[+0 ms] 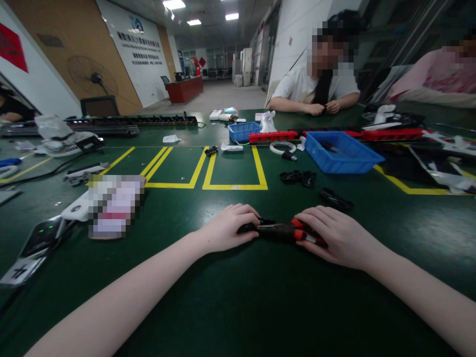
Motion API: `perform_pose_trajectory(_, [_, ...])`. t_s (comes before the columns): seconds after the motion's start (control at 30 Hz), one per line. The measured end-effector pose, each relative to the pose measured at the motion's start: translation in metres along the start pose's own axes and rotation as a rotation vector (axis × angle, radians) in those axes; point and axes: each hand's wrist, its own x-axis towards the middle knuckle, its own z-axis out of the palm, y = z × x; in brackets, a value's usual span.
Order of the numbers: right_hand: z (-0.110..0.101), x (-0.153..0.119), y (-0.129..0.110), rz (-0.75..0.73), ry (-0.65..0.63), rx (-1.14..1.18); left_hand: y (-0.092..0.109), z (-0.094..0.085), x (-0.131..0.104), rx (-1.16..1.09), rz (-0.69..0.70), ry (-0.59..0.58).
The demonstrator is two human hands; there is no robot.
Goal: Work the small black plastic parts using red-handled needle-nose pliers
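Between your hands, over the green table (238,307), are the pliers (277,230) and a black part (245,228). Your left hand (233,227) pinches the part between thumb and fingers; your right hand (330,233) has its fingers curled around the pliers' red handles. The pliers point left, toward the part; whether they grip it, I cannot tell. Two black bundles (335,199) lie beyond your right hand, near a blue bin (345,166).
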Motion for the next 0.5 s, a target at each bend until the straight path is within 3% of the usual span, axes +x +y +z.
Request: perform_pose_trajectory(0.5, [0.0008, 0.0000, 0.0023, -0.011, 0.008, -0.015, -0.0010, 0.0004, -0.0007, 0.021, 0.001, -0.006])
